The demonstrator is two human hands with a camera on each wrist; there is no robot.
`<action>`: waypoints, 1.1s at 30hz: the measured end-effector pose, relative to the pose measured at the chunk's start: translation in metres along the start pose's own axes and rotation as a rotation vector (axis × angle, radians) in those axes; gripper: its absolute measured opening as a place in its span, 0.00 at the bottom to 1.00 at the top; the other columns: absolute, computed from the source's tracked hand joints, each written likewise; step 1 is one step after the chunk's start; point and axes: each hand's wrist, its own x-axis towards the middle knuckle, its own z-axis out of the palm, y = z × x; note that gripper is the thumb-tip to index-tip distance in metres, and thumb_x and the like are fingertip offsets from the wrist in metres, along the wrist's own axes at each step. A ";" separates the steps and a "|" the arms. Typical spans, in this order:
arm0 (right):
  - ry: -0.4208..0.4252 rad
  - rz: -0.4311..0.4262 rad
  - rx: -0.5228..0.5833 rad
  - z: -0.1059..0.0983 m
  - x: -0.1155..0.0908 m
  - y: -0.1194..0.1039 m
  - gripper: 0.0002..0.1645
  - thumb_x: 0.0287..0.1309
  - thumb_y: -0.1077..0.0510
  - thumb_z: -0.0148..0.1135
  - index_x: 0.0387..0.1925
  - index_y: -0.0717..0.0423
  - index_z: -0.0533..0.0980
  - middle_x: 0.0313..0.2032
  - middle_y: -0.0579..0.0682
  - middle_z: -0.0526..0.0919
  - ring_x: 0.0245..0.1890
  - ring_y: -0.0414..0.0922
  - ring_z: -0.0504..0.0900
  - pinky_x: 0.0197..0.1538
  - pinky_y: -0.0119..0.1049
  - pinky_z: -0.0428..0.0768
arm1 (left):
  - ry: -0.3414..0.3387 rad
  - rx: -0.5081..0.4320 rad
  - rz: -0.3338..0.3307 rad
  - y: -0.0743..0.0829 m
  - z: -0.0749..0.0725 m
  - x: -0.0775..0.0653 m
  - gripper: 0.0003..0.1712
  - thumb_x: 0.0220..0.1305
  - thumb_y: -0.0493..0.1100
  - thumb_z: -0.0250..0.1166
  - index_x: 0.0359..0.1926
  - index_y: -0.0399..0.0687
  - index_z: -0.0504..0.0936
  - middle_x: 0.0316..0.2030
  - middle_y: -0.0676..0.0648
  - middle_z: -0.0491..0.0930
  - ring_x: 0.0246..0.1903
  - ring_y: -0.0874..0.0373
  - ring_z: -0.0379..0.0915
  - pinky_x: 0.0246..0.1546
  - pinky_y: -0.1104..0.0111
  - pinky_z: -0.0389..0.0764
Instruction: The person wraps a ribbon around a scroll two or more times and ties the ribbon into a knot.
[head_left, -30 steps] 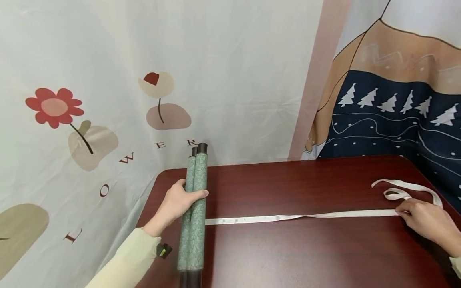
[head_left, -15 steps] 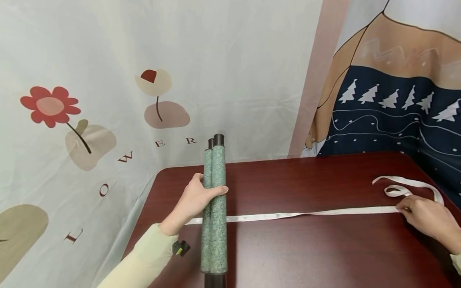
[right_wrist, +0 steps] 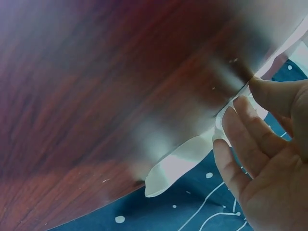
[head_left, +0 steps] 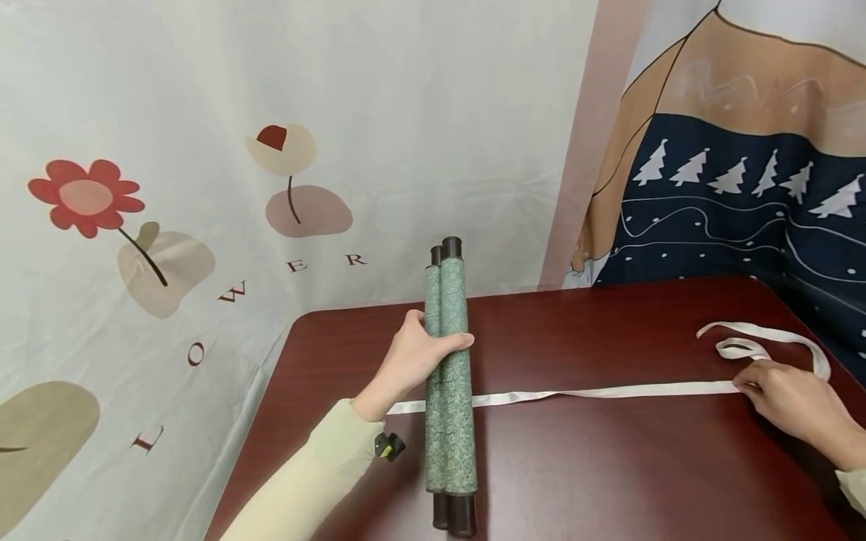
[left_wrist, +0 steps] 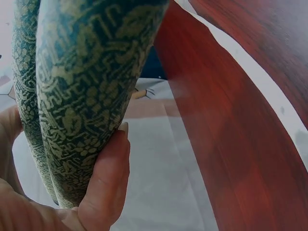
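Observation:
A double-rolled scroll [head_left: 455,428] in green patterned cloth with dark roller ends points away from me over the table, left of centre. My left hand [head_left: 411,359] grips both rolls around their upper half; in the left wrist view the thumb [left_wrist: 108,185] lies along the nearer roll. A white ribbon [head_left: 643,391] runs crosswise, passing behind the scroll in the head view, with a twist along its length. At the right my right hand [head_left: 788,392] pinches the ribbon between thumb and fingers. Past that hand the loose ribbon end [right_wrist: 180,163] curls in a loop.
The dark red wooden table [head_left: 609,466] ends at the back against a pale printed cloth [head_left: 433,135] with flowers. A navy cloth [head_left: 710,233] with white trees hangs at the back right, by the table's right edge.
My left hand has carried the scroll to the right along the ribbon, showing more of its lower dark ends. The right hand keeps pinching the ribbon in nearly the same place.

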 end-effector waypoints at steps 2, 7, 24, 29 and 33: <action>0.001 -0.002 0.001 -0.001 0.002 -0.003 0.07 0.35 0.66 0.70 0.21 0.56 0.81 0.26 0.56 0.81 0.26 0.53 0.79 0.27 0.54 0.79 | -0.001 -0.007 0.002 0.002 0.007 0.002 0.51 0.38 0.66 0.72 0.56 0.43 0.60 0.41 0.43 0.74 0.31 0.53 0.76 0.30 0.60 0.80; -0.003 -0.027 0.029 -0.002 0.004 -0.010 0.07 0.36 0.65 0.71 0.22 0.54 0.81 0.27 0.54 0.81 0.28 0.52 0.79 0.26 0.52 0.79 | -0.012 -0.029 -0.011 0.003 0.028 0.006 0.49 0.38 0.66 0.71 0.54 0.44 0.61 0.40 0.44 0.75 0.30 0.54 0.76 0.29 0.60 0.80; 0.060 -0.165 0.072 -0.002 0.012 -0.036 0.11 0.33 0.64 0.73 0.23 0.48 0.83 0.27 0.47 0.82 0.26 0.45 0.79 0.25 0.46 0.79 | 0.063 0.183 -0.051 -0.009 0.087 0.007 0.59 0.34 0.72 0.68 0.62 0.44 0.59 0.44 0.46 0.76 0.35 0.54 0.72 0.34 0.60 0.75; 0.068 -0.189 0.088 -0.001 0.013 -0.043 0.12 0.32 0.64 0.74 0.24 0.48 0.83 0.27 0.46 0.82 0.23 0.43 0.78 0.23 0.43 0.79 | 0.086 0.231 -0.040 -0.013 0.101 0.007 0.54 0.34 0.70 0.67 0.59 0.45 0.61 0.36 0.49 0.76 0.30 0.54 0.72 0.30 0.60 0.74; 0.068 -0.195 0.087 -0.003 0.014 -0.049 0.11 0.32 0.63 0.74 0.24 0.48 0.83 0.26 0.45 0.81 0.22 0.41 0.77 0.23 0.43 0.79 | 0.080 0.260 -0.017 -0.011 0.110 0.009 0.53 0.34 0.70 0.66 0.58 0.44 0.62 0.35 0.50 0.76 0.30 0.54 0.72 0.31 0.59 0.73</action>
